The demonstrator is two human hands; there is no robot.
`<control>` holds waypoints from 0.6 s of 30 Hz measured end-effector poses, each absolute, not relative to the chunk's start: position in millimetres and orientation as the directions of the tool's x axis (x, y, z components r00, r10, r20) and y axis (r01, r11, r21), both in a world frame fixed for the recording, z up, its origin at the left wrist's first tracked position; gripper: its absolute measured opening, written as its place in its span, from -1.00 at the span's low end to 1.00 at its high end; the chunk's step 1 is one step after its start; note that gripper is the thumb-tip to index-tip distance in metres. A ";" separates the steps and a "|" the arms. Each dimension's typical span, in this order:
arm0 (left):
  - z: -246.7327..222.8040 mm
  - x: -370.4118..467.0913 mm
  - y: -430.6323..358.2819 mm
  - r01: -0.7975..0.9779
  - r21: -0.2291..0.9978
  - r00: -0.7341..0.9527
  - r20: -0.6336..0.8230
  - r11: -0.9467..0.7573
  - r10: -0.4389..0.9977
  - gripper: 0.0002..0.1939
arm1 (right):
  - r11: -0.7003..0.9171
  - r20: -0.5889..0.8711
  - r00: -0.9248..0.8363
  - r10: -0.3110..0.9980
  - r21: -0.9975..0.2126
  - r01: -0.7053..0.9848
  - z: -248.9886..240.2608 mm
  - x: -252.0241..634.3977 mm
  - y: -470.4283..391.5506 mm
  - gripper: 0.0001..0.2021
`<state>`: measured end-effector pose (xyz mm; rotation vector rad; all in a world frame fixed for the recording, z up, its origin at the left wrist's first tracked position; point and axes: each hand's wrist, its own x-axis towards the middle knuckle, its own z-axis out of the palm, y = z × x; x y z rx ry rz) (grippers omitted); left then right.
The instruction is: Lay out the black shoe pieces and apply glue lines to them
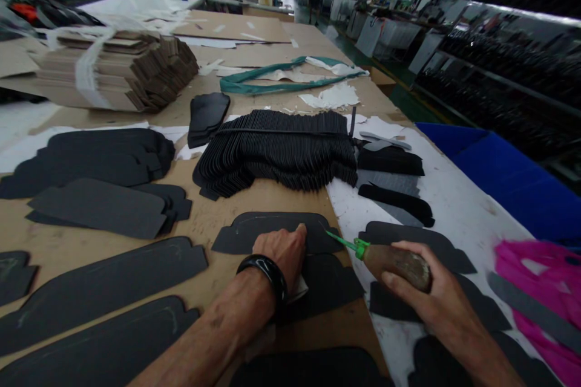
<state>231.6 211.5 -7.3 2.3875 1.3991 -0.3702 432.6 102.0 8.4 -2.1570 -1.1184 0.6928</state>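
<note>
My left hand, with a black bangle at the wrist, rests on a dark grey shaped panel. Its fingers are curled, the index fingertip touching the panel. Something pale pokes out beneath this hand; what the fingers hold is hidden. In my right hand is a brown squeeze bottle with a thin green nozzle. The nozzle's fine tip points left, at the panel's right part. Another dark panel lies just below, partly covered by my left hand.
Behind the panel stands a strapped row of black pieces. More dark panels lie at left, others at right. A bundle of brown boards, a green strap loop, a blue bin and pink material surround the work area.
</note>
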 end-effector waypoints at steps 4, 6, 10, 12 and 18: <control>-8.0 230.6 210.8 0.874 0.161 0.483 -0.390 -0.458 0.784 -0.60 | -0.529 -0.409 0.463 0.786 -0.834 0.161 7.5 440.1 102.1 -0.54; -7.3 230.1 210.9 0.873 0.160 0.484 -0.393 -0.460 0.782 -0.60 | -0.539 -0.529 0.383 0.757 -0.838 -0.090 8.8 441.3 99.7 -0.55; -4.8 229.6 212.4 0.868 0.165 0.493 -0.391 -0.467 0.778 -0.62 | -0.510 -0.639 0.309 0.705 -0.759 -0.404 10.6 439.7 90.6 -0.60; -4.5 229.4 213.0 0.866 0.169 0.498 -0.387 -0.471 0.776 -0.63 | -0.474 -0.643 0.310 0.700 -0.743 -0.473 9.8 438.6 86.3 -0.63; -6.3 228.8 211.8 0.871 0.164 0.490 -0.370 -0.464 0.789 -0.62 | -0.412 -0.631 0.353 0.691 -0.745 -0.525 9.2 442.2 78.8 -0.60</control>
